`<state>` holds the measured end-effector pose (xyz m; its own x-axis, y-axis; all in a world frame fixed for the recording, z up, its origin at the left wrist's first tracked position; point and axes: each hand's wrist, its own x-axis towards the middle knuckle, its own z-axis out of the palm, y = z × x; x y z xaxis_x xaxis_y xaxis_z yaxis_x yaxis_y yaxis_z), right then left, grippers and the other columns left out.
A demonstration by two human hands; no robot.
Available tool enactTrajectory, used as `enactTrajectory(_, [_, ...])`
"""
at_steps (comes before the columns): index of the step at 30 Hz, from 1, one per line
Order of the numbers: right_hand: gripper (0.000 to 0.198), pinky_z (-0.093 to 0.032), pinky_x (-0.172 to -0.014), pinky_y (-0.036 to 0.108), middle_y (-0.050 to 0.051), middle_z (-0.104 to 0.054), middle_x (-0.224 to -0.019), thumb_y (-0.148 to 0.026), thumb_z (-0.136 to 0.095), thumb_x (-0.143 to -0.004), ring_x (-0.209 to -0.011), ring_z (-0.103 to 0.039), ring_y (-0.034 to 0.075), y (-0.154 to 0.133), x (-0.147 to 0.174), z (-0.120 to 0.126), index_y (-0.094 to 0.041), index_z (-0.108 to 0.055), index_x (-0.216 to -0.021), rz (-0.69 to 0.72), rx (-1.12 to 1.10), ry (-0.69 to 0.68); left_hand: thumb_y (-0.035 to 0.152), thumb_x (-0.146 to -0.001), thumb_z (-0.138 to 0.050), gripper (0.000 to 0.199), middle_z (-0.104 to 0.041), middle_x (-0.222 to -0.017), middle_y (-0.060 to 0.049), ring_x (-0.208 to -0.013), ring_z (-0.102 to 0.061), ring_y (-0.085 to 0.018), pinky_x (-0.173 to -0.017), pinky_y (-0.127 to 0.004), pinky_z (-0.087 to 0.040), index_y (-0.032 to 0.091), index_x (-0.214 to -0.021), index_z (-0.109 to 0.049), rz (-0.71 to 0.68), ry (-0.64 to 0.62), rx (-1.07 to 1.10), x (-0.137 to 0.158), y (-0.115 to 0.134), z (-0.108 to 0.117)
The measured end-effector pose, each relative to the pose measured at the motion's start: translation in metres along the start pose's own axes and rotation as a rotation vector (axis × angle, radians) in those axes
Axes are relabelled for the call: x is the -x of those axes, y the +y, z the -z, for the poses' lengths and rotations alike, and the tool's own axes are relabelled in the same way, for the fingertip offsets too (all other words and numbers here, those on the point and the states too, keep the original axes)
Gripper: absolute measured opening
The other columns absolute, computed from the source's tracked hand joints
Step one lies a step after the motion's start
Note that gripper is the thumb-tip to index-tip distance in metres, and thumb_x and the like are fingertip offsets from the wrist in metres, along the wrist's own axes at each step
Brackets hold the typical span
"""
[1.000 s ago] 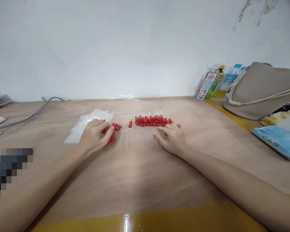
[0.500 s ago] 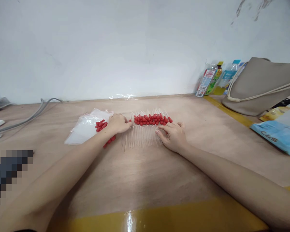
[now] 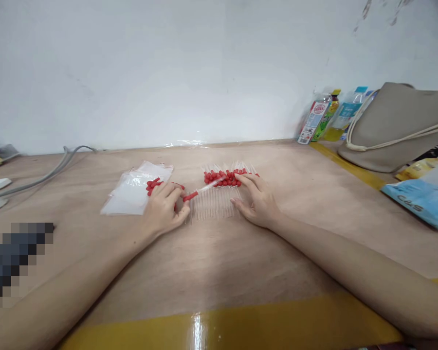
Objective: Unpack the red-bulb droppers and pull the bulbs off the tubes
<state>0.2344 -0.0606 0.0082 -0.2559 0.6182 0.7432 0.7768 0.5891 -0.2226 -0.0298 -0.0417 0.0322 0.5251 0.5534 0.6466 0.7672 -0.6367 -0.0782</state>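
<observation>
My left hand (image 3: 165,210) pinches a dropper by its red rubber bulb (image 3: 190,196). Its clear tube slants up and right over a row of similar droppers. That row of red-bulbed droppers (image 3: 219,181) lies side by side, bulbs bunched together, with clear tubes (image 3: 215,203) pointing toward me and others pointing toward the wall. My right hand (image 3: 258,201) rests at the row's right end, fingers and thumb spread, fingertips by the bulbs. Loose red rubber bulbs (image 3: 153,184) lie behind my left hand, partly hidden by it.
Clear plastic bags (image 3: 131,189) lie flat at the left. A grey cable (image 3: 54,170) runs along the far left. Bottles (image 3: 337,116), a beige bag (image 3: 397,126) and a blue packet (image 3: 412,204) stand or lie on the right. Yellow tape (image 3: 241,318) crosses the table's front.
My left hand has pulled back to the left and toward me, now carrying a dropper by its bulb. My right hand has stayed nearly in place, its fingers spread a little wider.
</observation>
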Motion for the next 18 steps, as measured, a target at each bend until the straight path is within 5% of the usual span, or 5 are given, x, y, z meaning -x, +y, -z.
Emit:
enactTrajectory(6, [0.045,-0.023,-0.099,0.04,0.008,-0.054,-0.122,-0.046,-0.044,-0.085,-0.117,-0.042,0.022,-0.01,-0.003,0.0,-0.02,-0.05,-0.121,0.178,0.061,-0.124,0.021,-0.072,-0.054,0.012,-0.062,-0.089,-0.007,-0.081,-0.056,-0.02,-0.074,-0.034,-0.044,0.018,-0.083,-0.056,-0.121,0.063,0.105,0.006,0.008,-0.014])
enactTrajectory(14, [0.029,-0.021,-0.091,0.038,0.0,-0.065,-0.072,-0.042,-0.044,-0.087,-0.076,-0.05,0.014,-0.011,-0.003,-0.007,-0.024,-0.065,-0.096,0.17,0.044,-0.19,0.022,-0.075,-0.054,0.012,-0.062,-0.088,-0.007,-0.082,-0.057,-0.019,-0.075,-0.034,-0.045,0.017,-0.085,-0.056,-0.158,0.086,0.165,0.003,0.018,-0.01])
enactTrajectory(18, [0.033,-0.022,-0.087,0.035,0.0,-0.063,-0.065,-0.04,-0.039,-0.09,-0.07,-0.048,0.013,-0.016,-0.004,-0.008,-0.021,-0.067,-0.084,0.168,0.006,-0.211,0.027,-0.076,-0.058,0.02,-0.062,-0.095,-0.008,-0.088,-0.057,-0.02,-0.079,-0.035,-0.045,0.017,-0.094,-0.057,-0.205,0.055,0.223,0.0,0.022,-0.013])
